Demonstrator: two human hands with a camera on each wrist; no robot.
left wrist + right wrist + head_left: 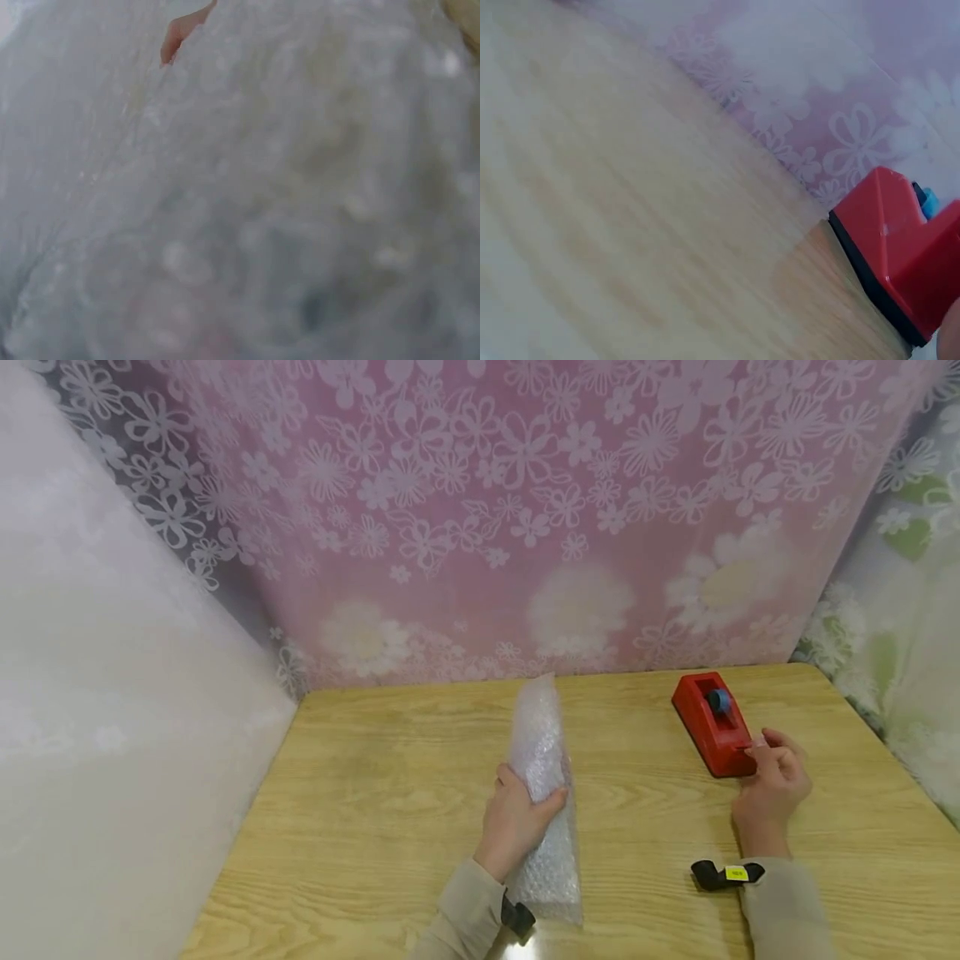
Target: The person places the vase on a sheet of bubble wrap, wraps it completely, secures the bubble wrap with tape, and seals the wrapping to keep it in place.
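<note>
A long, flat bundle of bubble wrap (551, 868) lies on the table, lengthwise away from me. My left hand (516, 818) grips it around the middle, thumb on the right side and fingers on the left. In the left wrist view, blurred bubble wrap (247, 172) fills nearly everything, with a bit of finger (178, 36) at the top. To the right stands a red tape dispenser (705, 731) with a small blue roll (718, 701). At its near end, my right hand (772, 781) pinches the tape's end between thumb and forefinger. The right wrist view catches the dispenser's side (900, 247).
The wooden table (390, 793) carries the bundle and the dispenser. A pink flowered curtain (465, 527) hangs along its back edge. Pale cloth stands at the left (135, 693) and a flowered drape (915, 635) at the right. Both wrists wear black straps.
</note>
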